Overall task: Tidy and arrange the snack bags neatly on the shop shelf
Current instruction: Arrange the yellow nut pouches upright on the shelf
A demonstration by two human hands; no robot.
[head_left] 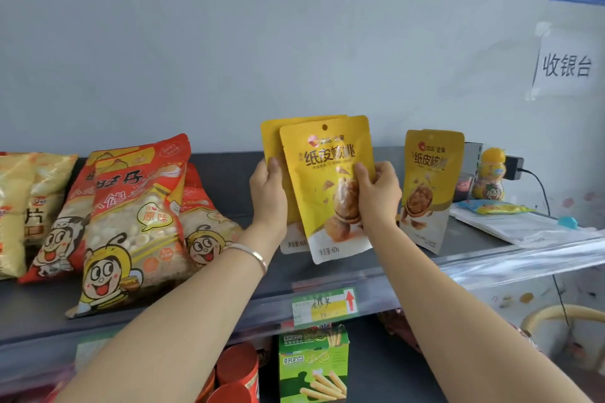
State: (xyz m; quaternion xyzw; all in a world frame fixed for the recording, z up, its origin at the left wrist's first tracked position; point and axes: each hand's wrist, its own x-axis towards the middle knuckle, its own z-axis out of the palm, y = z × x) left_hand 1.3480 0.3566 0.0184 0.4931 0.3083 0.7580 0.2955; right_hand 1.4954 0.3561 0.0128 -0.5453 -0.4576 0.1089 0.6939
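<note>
Walnut pouches, yellow, two of them held at frame centre over the grey shelf (229, 275): front walnut pouch (322, 173) tilted, top leaning left, overlapping the rear walnut pouch (271, 141) behind it. Left hand (268, 195) grips the rear one's left edge, thumb on the face, other fingers hidden behind. Right hand (378, 198) grips the front one's right edge, thumb on the face and fingers curled round it. Lower edges sit down near the shelf deck; can't tell if they touch. Standing walnut pouch (429, 186) is upright right of centre, just beside the right hand, with another edge showing behind it. Red snack bags (131, 222) lean in a loose overlapping pile at left, pale yellow bags (19, 203) at far left edge. Silver bracelet (253, 253) on left wrist. Yellow jar (491, 178) and a clear plastic bag (523, 229) at right. Green price label (324, 304) on the shelf lip; green box (312, 366) and red canisters (235, 368) on the tier below.
</note>
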